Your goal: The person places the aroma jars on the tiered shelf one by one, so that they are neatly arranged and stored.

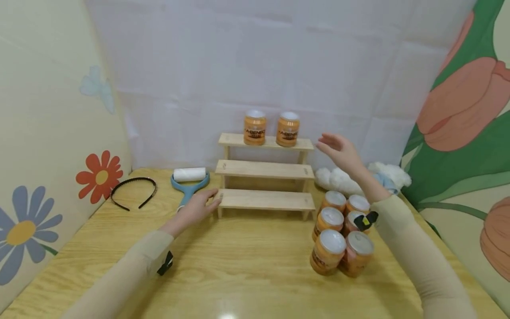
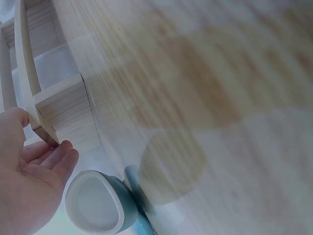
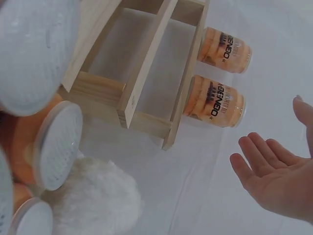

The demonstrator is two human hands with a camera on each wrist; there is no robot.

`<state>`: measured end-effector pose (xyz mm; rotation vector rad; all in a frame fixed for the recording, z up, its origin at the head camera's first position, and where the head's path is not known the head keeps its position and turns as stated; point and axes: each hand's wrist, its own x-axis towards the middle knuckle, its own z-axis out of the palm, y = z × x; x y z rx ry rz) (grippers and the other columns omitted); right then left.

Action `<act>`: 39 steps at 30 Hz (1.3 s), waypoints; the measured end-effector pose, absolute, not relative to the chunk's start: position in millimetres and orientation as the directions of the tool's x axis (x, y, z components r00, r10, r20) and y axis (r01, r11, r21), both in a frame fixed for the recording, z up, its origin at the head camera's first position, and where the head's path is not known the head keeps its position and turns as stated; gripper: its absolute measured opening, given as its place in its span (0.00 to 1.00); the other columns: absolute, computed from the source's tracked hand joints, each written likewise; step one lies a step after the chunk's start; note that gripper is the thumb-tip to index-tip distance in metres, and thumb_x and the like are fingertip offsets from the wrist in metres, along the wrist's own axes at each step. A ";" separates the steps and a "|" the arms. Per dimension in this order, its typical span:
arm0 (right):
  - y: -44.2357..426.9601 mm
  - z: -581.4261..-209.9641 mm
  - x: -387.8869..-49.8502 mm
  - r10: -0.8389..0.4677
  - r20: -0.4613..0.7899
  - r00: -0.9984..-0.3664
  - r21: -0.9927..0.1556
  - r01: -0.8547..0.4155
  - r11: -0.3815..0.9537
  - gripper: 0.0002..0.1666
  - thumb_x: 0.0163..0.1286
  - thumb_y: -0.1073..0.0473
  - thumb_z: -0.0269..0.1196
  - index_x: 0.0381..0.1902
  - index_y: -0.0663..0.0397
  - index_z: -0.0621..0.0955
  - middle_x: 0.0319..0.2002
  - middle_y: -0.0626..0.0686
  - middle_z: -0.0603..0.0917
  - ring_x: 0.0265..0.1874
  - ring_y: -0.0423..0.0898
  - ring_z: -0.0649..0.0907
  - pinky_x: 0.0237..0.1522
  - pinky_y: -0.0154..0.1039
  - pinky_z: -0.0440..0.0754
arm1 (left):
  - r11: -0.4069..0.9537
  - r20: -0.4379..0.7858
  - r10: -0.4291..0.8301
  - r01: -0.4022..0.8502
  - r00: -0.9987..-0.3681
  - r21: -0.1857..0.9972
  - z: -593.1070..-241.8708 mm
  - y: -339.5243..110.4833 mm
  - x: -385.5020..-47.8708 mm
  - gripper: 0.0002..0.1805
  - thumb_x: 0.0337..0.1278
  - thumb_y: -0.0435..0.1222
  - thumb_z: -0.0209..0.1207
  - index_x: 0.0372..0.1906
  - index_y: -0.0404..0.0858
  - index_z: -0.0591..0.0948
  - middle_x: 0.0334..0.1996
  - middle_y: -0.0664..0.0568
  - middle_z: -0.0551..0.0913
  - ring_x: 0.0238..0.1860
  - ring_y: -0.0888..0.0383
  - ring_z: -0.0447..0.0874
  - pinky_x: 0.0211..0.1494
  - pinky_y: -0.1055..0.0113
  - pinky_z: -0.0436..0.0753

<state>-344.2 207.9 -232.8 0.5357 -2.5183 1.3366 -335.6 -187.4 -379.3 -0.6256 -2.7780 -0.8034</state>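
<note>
A three-step wooden display stand (image 1: pixel 264 199) stands against the back cloth. My left hand (image 1: pixel 199 204) is at the left end of its lowest step. In the left wrist view, the thumb of that hand (image 2: pixel 32 181) lies on one side of the board's end and the curled fingers on the other, pinching it. Two orange cans with pale lids, the left can (image 1: pixel 254 128) and the right can (image 1: pixel 287 130), stand on the top step. My right hand (image 1: pixel 338 153) hangs in the air right of the top step, apart from the cans, with fingers spread and holding nothing (image 3: pixel 274 181).
Several more orange cans (image 1: pixel 326 254) stand grouped on the table at the right. Behind them lies a fluffy white thing (image 1: pixel 340 180). At the left are a blue-handled lint roller (image 1: pixel 189 181) and a black headband (image 1: pixel 135 179). Painted walls (image 1: pixel 458 177) bound both sides.
</note>
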 end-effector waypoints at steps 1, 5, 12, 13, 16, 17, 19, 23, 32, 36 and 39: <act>211.0 -233.5 -339.8 -0.204 0.370 -0.906 -0.743 -0.421 0.520 0.34 0.71 0.49 0.56 0.68 0.60 0.64 0.63 0.62 0.72 0.63 0.57 0.71 0.64 0.52 0.69 | 0.766 0.286 0.345 0.444 -0.894 0.464 -378.8 -187.3 -336.1 0.27 0.67 0.37 0.52 0.62 0.21 0.67 0.58 0.28 0.72 0.56 0.34 0.74 0.55 0.46 0.77; 223.3 -238.9 -324.3 -0.203 0.358 -0.911 -0.734 -0.409 0.542 0.35 0.70 0.46 0.55 0.68 0.58 0.64 0.63 0.60 0.72 0.63 0.56 0.71 0.64 0.53 0.69 | 0.771 0.283 0.350 0.447 -0.893 0.453 -377.8 -186.9 -337.6 0.27 0.67 0.37 0.51 0.62 0.21 0.67 0.58 0.28 0.72 0.56 0.34 0.73 0.55 0.46 0.77; 245.1 -258.8 -298.5 -0.241 0.328 -0.914 -0.714 -0.406 0.571 0.35 0.71 0.46 0.54 0.69 0.57 0.63 0.64 0.61 0.71 0.63 0.57 0.71 0.62 0.55 0.70 | 0.773 0.251 0.355 0.434 -0.901 0.463 -378.5 -187.4 -336.7 0.27 0.68 0.38 0.50 0.63 0.21 0.65 0.60 0.28 0.69 0.59 0.34 0.71 0.58 0.45 0.75; 248.0 -262.0 -294.9 -0.248 0.321 -0.914 -0.711 -0.406 0.574 0.35 0.71 0.46 0.54 0.70 0.57 0.62 0.64 0.61 0.71 0.63 0.57 0.71 0.62 0.55 0.70 | 0.773 0.250 0.352 0.431 -0.902 0.466 -378.8 -187.5 -336.4 0.27 0.68 0.38 0.50 0.63 0.21 0.65 0.60 0.28 0.69 0.59 0.34 0.71 0.58 0.45 0.75; 256.1 -270.7 -284.3 -0.257 0.305 -0.917 -0.706 -0.399 0.585 0.35 0.71 0.46 0.54 0.69 0.57 0.63 0.64 0.61 0.71 0.63 0.58 0.70 0.61 0.55 0.71 | 0.772 0.258 0.353 0.436 -0.899 0.462 -379.4 -187.7 -334.9 0.27 0.68 0.38 0.50 0.63 0.20 0.66 0.60 0.27 0.70 0.58 0.33 0.71 0.58 0.45 0.75; 258.7 -273.1 -280.9 -0.262 0.300 -0.917 -0.707 -0.398 0.584 0.34 0.71 0.47 0.54 0.69 0.57 0.63 0.64 0.62 0.71 0.63 0.58 0.70 0.61 0.55 0.71 | 0.772 0.256 0.349 0.432 -0.901 0.467 -379.7 -187.8 -334.6 0.27 0.68 0.38 0.50 0.63 0.21 0.66 0.60 0.28 0.70 0.58 0.34 0.71 0.58 0.45 0.75; 263.5 -277.1 -274.3 -0.265 0.293 -0.919 -0.705 -0.395 0.590 0.34 0.71 0.47 0.54 0.68 0.58 0.64 0.64 0.62 0.71 0.62 0.58 0.71 0.60 0.53 0.73 | 0.772 0.256 0.344 0.428 -0.903 0.470 -380.5 -188.6 -334.6 0.27 0.68 0.38 0.50 0.63 0.21 0.66 0.60 0.28 0.70 0.58 0.34 0.71 0.58 0.45 0.75; 270.6 -284.2 -261.5 -0.274 0.261 -0.926 -0.716 -0.376 0.589 0.31 0.72 0.48 0.54 0.67 0.56 0.66 0.63 0.61 0.71 0.58 0.48 0.76 0.54 0.40 0.79 | 0.773 0.246 0.336 0.416 -0.909 0.479 -380.4 -190.7 -334.6 0.27 0.69 0.38 0.50 0.63 0.21 0.65 0.60 0.28 0.69 0.59 0.34 0.71 0.58 0.45 0.76; 282.2 -310.7 -236.6 -0.313 0.230 -0.921 -0.746 -0.374 0.552 0.29 0.71 0.53 0.56 0.66 0.59 0.67 0.62 0.63 0.72 0.50 0.25 0.75 0.49 0.30 0.80 | 0.767 0.266 0.352 0.440 -0.897 0.467 -377.2 -191.1 -338.7 0.27 0.68 0.37 0.50 0.63 0.20 0.65 0.60 0.27 0.69 0.58 0.33 0.70 0.58 0.44 0.75; 290.1 -322.2 -225.3 -0.367 0.187 -0.911 -0.778 -0.365 0.511 0.28 0.71 0.57 0.56 0.65 0.65 0.67 0.61 0.67 0.71 0.52 0.33 0.78 0.50 0.34 0.81 | 0.762 0.261 0.361 0.445 -0.895 0.471 -378.5 -189.1 -338.7 0.27 0.68 0.37 0.50 0.63 0.20 0.65 0.60 0.27 0.69 0.59 0.33 0.70 0.58 0.44 0.75; 295.4 -329.7 -220.0 -0.419 0.146 -0.896 -0.802 -0.355 0.480 0.28 0.71 0.59 0.56 0.65 0.67 0.67 0.60 0.69 0.72 0.52 0.34 0.79 0.51 0.35 0.81 | 0.761 0.260 0.363 0.446 -0.895 0.472 -378.0 -188.5 -337.9 0.27 0.68 0.37 0.50 0.63 0.20 0.64 0.60 0.27 0.69 0.59 0.33 0.70 0.58 0.44 0.75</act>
